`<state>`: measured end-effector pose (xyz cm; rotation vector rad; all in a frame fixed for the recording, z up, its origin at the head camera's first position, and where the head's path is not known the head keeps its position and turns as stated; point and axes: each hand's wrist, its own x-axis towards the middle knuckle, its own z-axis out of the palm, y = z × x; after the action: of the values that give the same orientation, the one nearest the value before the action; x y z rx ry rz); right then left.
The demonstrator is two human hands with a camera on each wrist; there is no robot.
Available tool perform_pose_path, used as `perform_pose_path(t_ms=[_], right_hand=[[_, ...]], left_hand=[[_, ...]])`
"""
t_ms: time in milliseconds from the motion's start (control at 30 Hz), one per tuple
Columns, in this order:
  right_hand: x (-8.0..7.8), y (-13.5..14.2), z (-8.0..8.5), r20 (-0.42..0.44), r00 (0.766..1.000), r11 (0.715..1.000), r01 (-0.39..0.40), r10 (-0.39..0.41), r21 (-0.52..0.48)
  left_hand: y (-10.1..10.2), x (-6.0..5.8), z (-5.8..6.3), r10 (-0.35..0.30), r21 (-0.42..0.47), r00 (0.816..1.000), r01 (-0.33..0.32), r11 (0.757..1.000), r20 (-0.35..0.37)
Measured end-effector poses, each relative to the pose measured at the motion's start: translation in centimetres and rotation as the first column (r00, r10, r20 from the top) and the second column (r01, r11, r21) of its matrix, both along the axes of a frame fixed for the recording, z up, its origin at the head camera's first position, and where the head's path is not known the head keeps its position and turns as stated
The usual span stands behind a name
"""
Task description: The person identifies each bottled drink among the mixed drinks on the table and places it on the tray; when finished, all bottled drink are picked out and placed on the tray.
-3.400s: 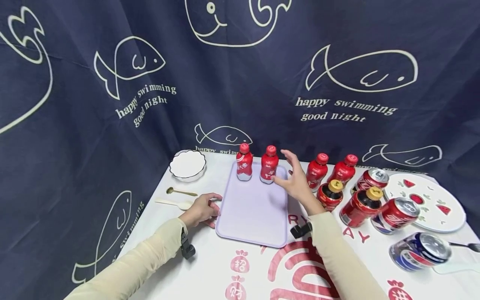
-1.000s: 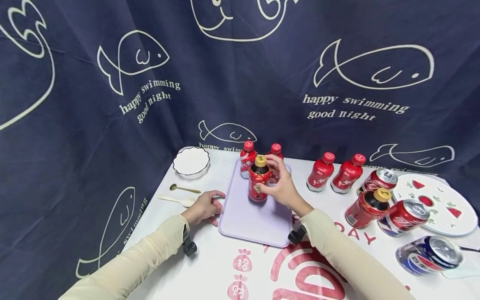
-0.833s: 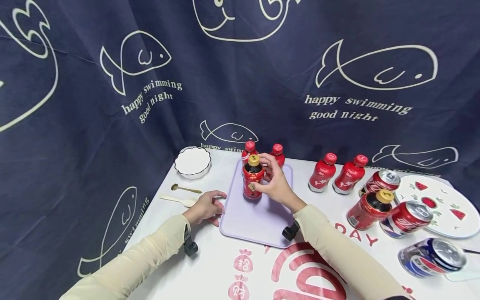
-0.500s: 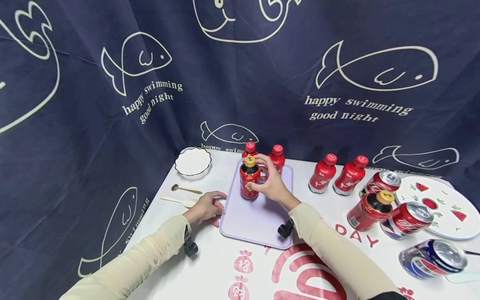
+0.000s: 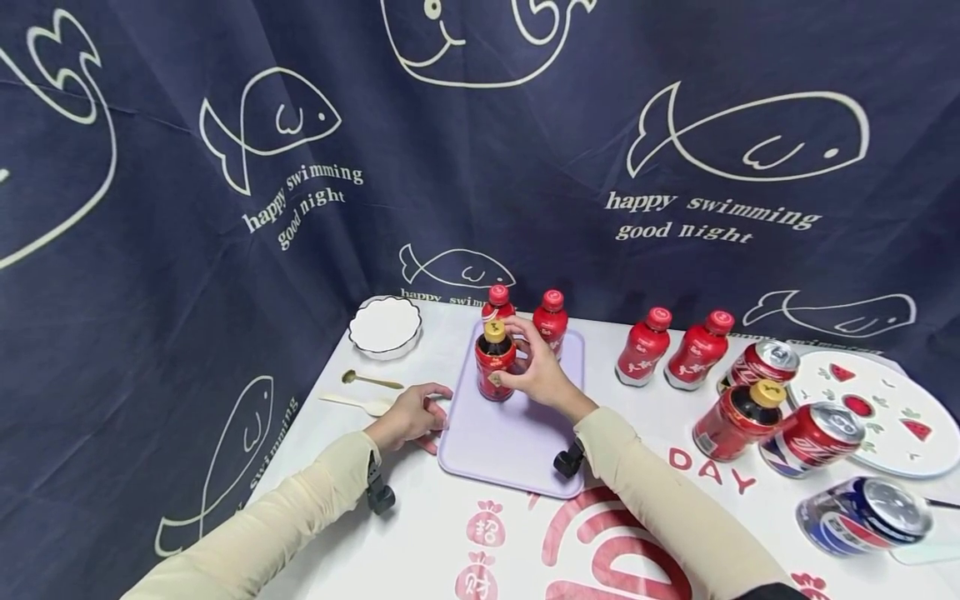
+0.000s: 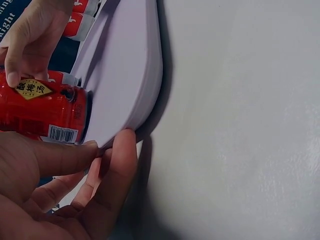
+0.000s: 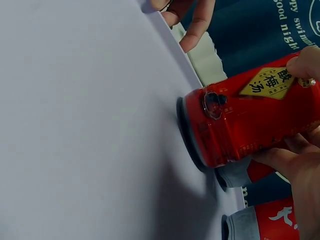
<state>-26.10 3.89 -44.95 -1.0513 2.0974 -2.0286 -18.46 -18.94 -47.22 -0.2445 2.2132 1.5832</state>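
My right hand [image 5: 543,377] grips a dark drink bottle [image 5: 493,367] with a red label and a gold cap. The bottle stands upright at the left side of the lilac tray [image 5: 502,454], its base right at the tray surface in the right wrist view. Behind it, one red-capped bottle [image 5: 498,300] is partly hidden, and another red bottle [image 5: 551,321] stands to its right on the tray. At the tray's left edge, my left hand [image 5: 409,414] pinches the rim between thumb and fingers [image 6: 124,155], as the left wrist view shows.
Right of the tray stand two red bottles [image 5: 643,348], another gold-capped bottle [image 5: 738,422], red cans [image 5: 813,439] and a blue can [image 5: 862,515]. Behind the cans is a watermelon-patterned plate [image 5: 885,392]. To the left are a white bowl [image 5: 386,325], a small gold spoon [image 5: 371,379] and a pale spoon [image 5: 348,403].
The gold-capped bottle has come from the group on the right onto the tray in my right hand, then shifted left and slightly down. My left hand has stayed at the tray edge.
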Motion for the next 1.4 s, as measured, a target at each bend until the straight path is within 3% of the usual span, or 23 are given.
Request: perform_pose_path(t_ms=[400,667,900,1033,1133,1233,1300,1400], right_hand=[[0.3,-0.2,-0.2,0.022,1.000,1.000,-0.018,0.018,-0.017],[1.1,0.5,0.6,0.048,0.995,0.997,0.082,-0.082,0.015],[4.4,5.0,1.4,0.037,0.975,0.974,0.220,-0.218,-0.056],[6.8,8.5,1.9,-0.008,0.946,0.946,0.322,-0.323,-0.040],[8.1,10.9,2.3,-0.049,0.910,0.911,0.412,-0.412,-0.010],[9.1,13.2,2.4,-0.140,0.837,0.843,0.537,-0.529,0.031],[9.6,14.6,2.3,-0.221,0.761,0.771,0.634,-0.610,0.053],[10.3,16.7,2.2,-0.332,0.601,0.617,0.784,-0.727,0.070]], left_hand=[[0.1,0.0,-0.1,-0.002,0.009,1.000,0.002,1.000,-0.004],[0.1,-0.1,-0.2,-0.001,-0.012,1.000,0.001,1.000,-0.009],[0.0,-0.1,-0.3,-0.007,-0.011,1.000,0.007,1.000,-0.006],[-0.1,-0.1,-0.2,-0.001,-0.015,1.000,0.001,1.000,-0.010],[-0.1,0.0,-0.1,0.000,-0.016,1.000,0.000,1.000,-0.011],[-0.1,0.1,0.0,-0.004,-0.016,1.000,0.004,1.000,-0.006],[0.0,0.2,0.0,-0.004,-0.012,1.000,0.004,1.000,0.000],[0.1,0.1,-0.2,-0.013,-0.015,1.000,0.013,1.000,-0.010]])
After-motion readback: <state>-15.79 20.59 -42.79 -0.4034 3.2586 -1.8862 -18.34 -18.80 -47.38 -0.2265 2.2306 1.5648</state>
